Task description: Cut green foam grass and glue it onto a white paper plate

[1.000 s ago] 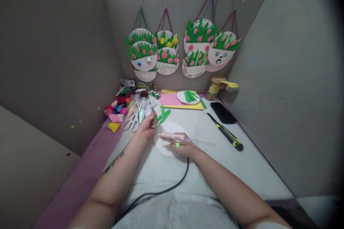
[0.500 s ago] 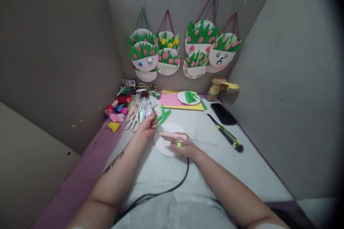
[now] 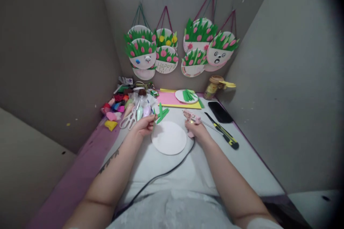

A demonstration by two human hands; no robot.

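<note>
My right hand point(image 3: 197, 128) is wrapped round a pink hot glue gun point(image 3: 192, 117), whose nozzle points away up and left; a clear glue stick point(image 3: 212, 127) sticks out of its back. Between my hands a round white paper plate point(image 3: 169, 140) lies bare on the table. At the plate's upper left, my left hand point(image 3: 146, 125) pinches a narrow green paper strip point(image 3: 154, 111), mostly hidden by the fingers. Several loose green paper strips point(image 3: 162, 114) lie crossed just beyond my left fingertips.
White scissors point(image 3: 129, 120) and coloured clay packs point(image 3: 115, 109) crowd the left. A plate with green strips point(image 3: 179, 96) rests on coloured sheets point(image 3: 166, 98) behind. A black phone point(image 3: 219, 112), cutter knife point(image 3: 227, 136) and jar point(image 3: 212, 87) stand right. A black cord point(image 3: 161, 175) crosses the front.
My right hand has moved the glue gun right and away from the strip, uncovering the white plate. My left hand has shifted slightly left with the strip, which now shows less.
</note>
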